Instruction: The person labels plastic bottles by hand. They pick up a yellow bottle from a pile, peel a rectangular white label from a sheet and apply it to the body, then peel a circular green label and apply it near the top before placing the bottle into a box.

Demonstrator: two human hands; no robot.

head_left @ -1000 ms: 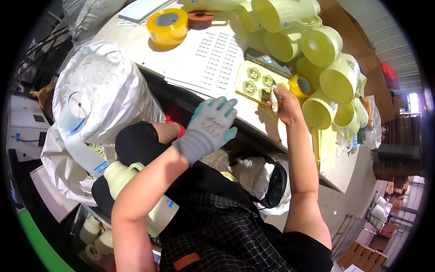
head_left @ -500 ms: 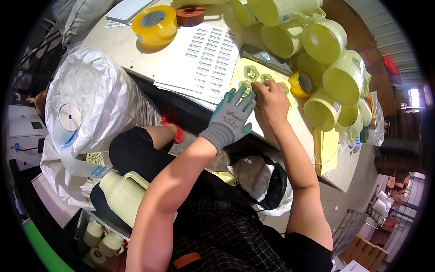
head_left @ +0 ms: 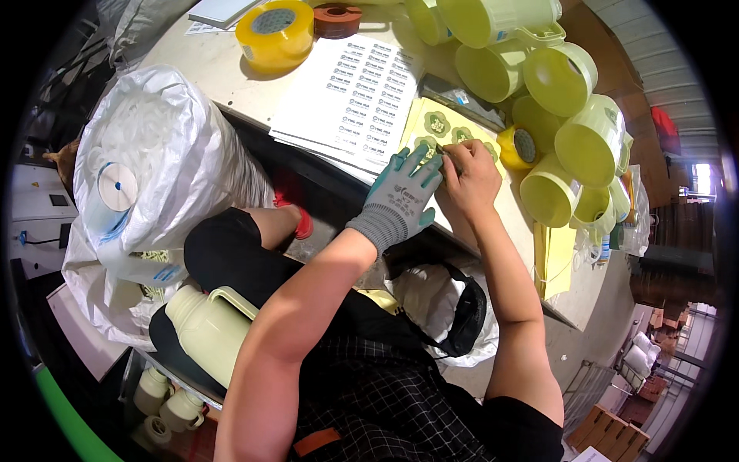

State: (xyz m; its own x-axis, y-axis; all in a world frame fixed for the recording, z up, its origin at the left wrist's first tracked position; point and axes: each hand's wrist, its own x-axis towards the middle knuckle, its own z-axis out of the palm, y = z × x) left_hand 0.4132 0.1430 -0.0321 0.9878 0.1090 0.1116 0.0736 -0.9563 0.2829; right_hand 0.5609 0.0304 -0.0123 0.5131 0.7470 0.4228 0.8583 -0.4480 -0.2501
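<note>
My left hand (head_left: 402, 190), in a grey and green work glove, lies with its fingers stretched out over the lower left of a yellow sticker sheet (head_left: 412, 127). Bare, my right hand (head_left: 471, 173) pinches at a flower-shaped green sticker on that sheet, close beside the gloved fingertips; the fingers partly cover the sticker's edge. Other flower-shaped stickers (head_left: 437, 123) show above my hands. A pale yellow-green thermos jug (head_left: 208, 327) with a handle lies tilted across my lap, partly behind my left forearm.
Printed white label sheets (head_left: 308, 112) lie left of the sticker sheet. Yellow tape (head_left: 269, 65) and a brown tape roll (head_left: 337, 21) stand behind. Several yellow-green jug bodies (head_left: 560, 77) pile up at right, near another tape roll (head_left: 508, 146). White sack (head_left: 177, 138) stands left.
The view has shifted slightly, moving the table things rightward in the picture. My right fingers have stayed at the sticker sheet with a small shift. The left hand remains flat.
</note>
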